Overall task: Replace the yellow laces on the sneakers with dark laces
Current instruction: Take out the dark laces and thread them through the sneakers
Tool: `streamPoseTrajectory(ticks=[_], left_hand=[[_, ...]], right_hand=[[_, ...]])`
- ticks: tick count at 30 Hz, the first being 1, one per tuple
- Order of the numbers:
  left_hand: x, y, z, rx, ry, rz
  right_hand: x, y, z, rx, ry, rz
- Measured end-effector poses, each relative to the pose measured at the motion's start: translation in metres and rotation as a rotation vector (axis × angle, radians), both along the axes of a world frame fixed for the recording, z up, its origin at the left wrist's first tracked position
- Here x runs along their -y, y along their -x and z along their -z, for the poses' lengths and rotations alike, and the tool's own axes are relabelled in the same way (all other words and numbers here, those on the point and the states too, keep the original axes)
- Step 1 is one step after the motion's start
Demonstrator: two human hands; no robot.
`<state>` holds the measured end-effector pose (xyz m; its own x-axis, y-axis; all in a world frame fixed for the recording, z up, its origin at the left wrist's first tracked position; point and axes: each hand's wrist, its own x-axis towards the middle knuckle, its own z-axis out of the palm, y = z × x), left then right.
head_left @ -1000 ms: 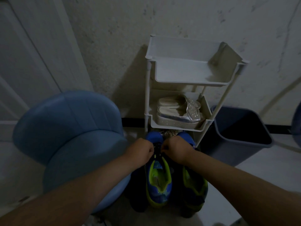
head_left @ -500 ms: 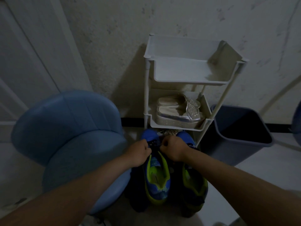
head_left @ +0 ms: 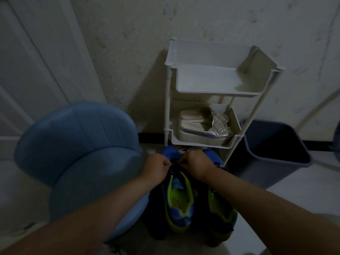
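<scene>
Matt white plastic rack (head_left: pixel 217 85) holds glossy silver sandals (head_left: pixel 200 127); at nine o'clock, a smooth blue upholstered chair (head_left: pixel 73 144); sneakers (head_left: pixel 177 199) look like mesh cloth.

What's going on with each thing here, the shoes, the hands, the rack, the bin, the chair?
Left sneaker: on the floor, both hands at its lacing, dark lace there.
Right sneaker: on the floor beside it, not being handled.
Left hand: closed, pinching at the lace.
Right hand: closed, pinching too.
Rack: top shelf bare.
Silver sandals: on middle shelf.
Bin: open, contents not visible.
Blue chair: unoccupied.
</scene>
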<state>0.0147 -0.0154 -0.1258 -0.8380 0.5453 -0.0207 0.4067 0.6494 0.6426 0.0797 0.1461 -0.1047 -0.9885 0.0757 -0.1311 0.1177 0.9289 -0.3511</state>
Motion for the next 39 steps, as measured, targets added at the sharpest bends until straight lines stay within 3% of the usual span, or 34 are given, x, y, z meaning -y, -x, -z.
streamPoseTrajectory(ticks=[8, 14, 19, 23, 25, 28, 34, 39], left_hand=[[-0.009, -0.001, -0.004, -0.289, 0.437, 0.298], [-0.006, 0.004, -0.007, -0.283, 0.47, 0.334], [-0.003, -0.001, -0.001, -0.124, 0.332, 0.19], [0.003, 0.002, 0.005, 0.097, 0.182, 0.112], [0.003, 0.0, 0.006, 0.143, 0.15, 0.124], [0.003, 0.002, 0.009, 0.155, 0.062, 0.082], [0.001, 0.009, 0.004, -0.071, 0.197, 0.258], [-0.005, 0.007, -0.005, -0.276, 0.461, 0.449]], right_hand=[[0.01, 0.006, -0.003, 0.045, -0.147, -0.127], [0.008, 0.006, 0.002, 0.05, -0.07, -0.116], [0.007, 0.001, -0.001, 0.048, 0.058, 0.012], [-0.001, 0.0, 0.001, 0.201, 0.167, 0.159], [-0.005, -0.001, -0.001, 0.257, 0.156, 0.186], [-0.008, -0.001, -0.003, 0.192, 0.109, 0.138], [-0.007, -0.001, -0.002, 0.065, 0.008, -0.014], [-0.009, 0.001, -0.005, 0.05, -0.031, -0.075]])
